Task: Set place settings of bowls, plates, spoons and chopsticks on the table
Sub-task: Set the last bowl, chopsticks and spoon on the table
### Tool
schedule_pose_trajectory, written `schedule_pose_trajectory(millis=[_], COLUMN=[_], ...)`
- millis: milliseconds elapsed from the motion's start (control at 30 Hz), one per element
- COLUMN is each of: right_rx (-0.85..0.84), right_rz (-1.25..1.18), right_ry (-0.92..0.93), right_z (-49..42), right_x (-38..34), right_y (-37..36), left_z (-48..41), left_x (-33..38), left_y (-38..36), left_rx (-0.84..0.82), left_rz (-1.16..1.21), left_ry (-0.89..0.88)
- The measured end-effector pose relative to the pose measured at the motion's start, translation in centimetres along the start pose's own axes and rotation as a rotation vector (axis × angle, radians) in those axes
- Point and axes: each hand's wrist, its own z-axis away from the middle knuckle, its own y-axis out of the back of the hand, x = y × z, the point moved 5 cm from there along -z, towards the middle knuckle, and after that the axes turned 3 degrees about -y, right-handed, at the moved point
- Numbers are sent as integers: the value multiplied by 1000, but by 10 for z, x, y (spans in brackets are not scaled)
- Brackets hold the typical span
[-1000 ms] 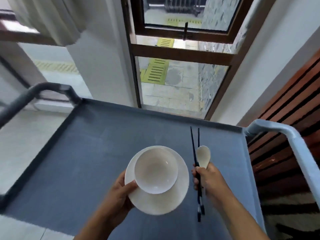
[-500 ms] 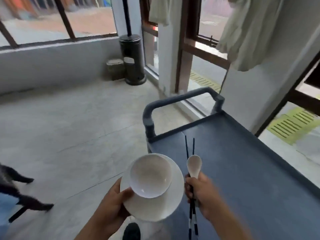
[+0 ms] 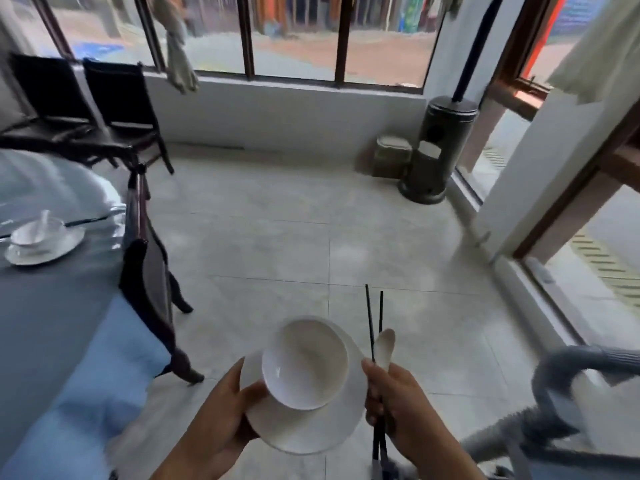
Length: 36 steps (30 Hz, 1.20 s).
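Note:
My left hand (image 3: 221, 414) grips a white plate (image 3: 311, 427) from its left edge, with a white bowl (image 3: 304, 362) sitting on it. My right hand (image 3: 394, 400) is shut on a pair of black chopsticks (image 3: 370, 323) and a white spoon (image 3: 385, 344), their tips pointing away from me. Both hands hover over the tiled floor. At the far left, the round table (image 3: 52, 299) with a blue cloth carries a set bowl on a plate (image 3: 38, 240) with a spoon and chopsticks beside it.
A dark chair (image 3: 152, 271) stands between me and the table; two more chairs (image 3: 104, 109) line the window wall. A patio heater (image 3: 440, 143) stands in the far right corner. The grey cart handle (image 3: 568, 372) is at the lower right.
My view has swung left, away from the cart, and now faces the open floor and the table. Both hands keep the same hold on the plate with bowl, chopsticks and spoon.

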Motion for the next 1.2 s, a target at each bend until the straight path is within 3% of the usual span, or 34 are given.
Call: schedule_pose_trajectory(millis=[167,533,733,900,1200], right_rx=[-162,-449,-625,-693,-768], right_rz=[176,313,412,465,533], right_ry=[13,-29,-65,-117,-159], right_z=[-94,-384,-521,-639,-816], right_x=[-60,-210,-299,-334,-407], right_y=[-70,-171,-273,-387,-632], left_z=[-79,-304,-406,-491,-631], left_x=[55,170,264,343,501], left_y=[41,94,138,223,420], left_rx=[115,334,468,616,661], left_rz=[69,179,250,243,291], left_ry=[-36,-174,-259,-344,-378])
